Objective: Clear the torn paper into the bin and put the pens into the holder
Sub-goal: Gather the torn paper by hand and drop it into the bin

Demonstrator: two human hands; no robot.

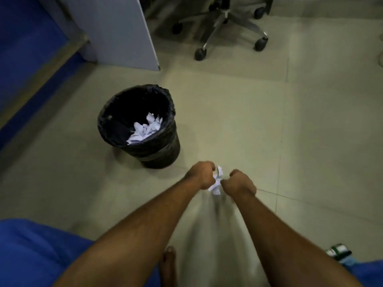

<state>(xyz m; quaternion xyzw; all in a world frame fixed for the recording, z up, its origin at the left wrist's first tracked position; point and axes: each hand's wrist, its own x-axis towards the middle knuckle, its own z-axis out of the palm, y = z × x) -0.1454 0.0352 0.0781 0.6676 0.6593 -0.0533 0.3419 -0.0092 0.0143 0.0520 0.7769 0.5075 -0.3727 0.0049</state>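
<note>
Bunching a wad of torn paper (217, 180) between the curled left hand (200, 175) and right hand (238, 182), so that no scraps scatter, the person holds it above the floor (269, 121), just short of the black-lined bin (165, 150), which already contains white paper scraps.

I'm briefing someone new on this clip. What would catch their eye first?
Two hands, left hand and right hand, meet at centre frame, both gripping a wad of torn white paper above the tiled floor. Up and to the left stands a black-lined bin with white scraps already inside. An office chair base sits at the top.
</note>
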